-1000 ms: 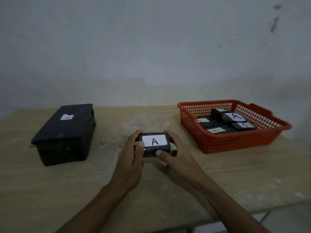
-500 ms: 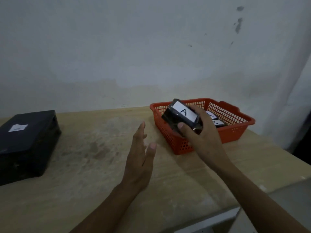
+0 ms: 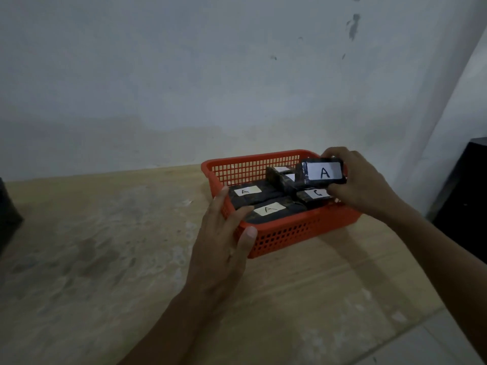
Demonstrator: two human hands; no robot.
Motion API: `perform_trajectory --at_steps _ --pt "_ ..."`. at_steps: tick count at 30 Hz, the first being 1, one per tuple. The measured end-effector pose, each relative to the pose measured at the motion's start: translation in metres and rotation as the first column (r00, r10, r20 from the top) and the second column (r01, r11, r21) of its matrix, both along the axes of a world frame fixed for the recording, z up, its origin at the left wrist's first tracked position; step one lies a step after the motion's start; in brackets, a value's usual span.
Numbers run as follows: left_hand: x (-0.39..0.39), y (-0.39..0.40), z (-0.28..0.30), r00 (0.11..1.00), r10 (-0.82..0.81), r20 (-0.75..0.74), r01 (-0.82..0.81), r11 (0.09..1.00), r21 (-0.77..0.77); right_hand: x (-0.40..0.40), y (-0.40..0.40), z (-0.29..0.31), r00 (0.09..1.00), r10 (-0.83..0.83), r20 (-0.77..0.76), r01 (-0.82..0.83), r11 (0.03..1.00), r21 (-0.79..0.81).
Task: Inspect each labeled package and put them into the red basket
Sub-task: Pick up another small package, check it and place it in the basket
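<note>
My right hand (image 3: 361, 180) grips a black package with a white "A" label (image 3: 320, 173), holding it over the right side of the red basket (image 3: 290, 231). Inside the basket lie several black labeled packages: two marked "A" (image 3: 247, 194) (image 3: 271, 210), one marked "C" (image 3: 315, 194), and others behind. My left hand (image 3: 224, 241) rests with straight fingers against the basket's near left corner, holding nothing.
The basket stands on a worn wooden table (image 3: 105, 246) against a pale wall. The edge of a black box (image 3: 8, 214) shows at the far left. A dark object (image 3: 466, 201) stands off the table at the right.
My right hand carried the "A" package from in front of the basket to above its right side. My left hand moved right to the basket's corner. The view swung right.
</note>
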State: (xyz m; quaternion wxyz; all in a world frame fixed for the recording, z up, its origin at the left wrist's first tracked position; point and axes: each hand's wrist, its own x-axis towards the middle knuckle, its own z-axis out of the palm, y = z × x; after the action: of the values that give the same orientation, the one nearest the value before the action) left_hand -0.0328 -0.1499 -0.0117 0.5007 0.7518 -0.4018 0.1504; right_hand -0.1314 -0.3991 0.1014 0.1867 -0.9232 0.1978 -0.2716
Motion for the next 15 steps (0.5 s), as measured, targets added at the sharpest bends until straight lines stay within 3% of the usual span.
perform_trajectory --at_steps 6,13,15 --pt "-0.002 0.002 0.002 0.999 -0.024 0.023 0.025 0.999 -0.035 0.018 -0.025 0.0 0.923 -0.064 -0.379 0.025 0.994 -0.108" --pt "-0.003 0.003 0.005 0.999 -0.041 0.016 0.042 0.997 -0.06 0.032 -0.04 -0.002 0.859 -0.161 -0.486 0.101 0.984 -0.148" --pt "-0.002 0.003 0.004 0.999 -0.039 0.026 0.041 0.997 -0.061 0.034 -0.039 0.0 0.84 -0.149 -0.522 0.115 0.989 -0.097"
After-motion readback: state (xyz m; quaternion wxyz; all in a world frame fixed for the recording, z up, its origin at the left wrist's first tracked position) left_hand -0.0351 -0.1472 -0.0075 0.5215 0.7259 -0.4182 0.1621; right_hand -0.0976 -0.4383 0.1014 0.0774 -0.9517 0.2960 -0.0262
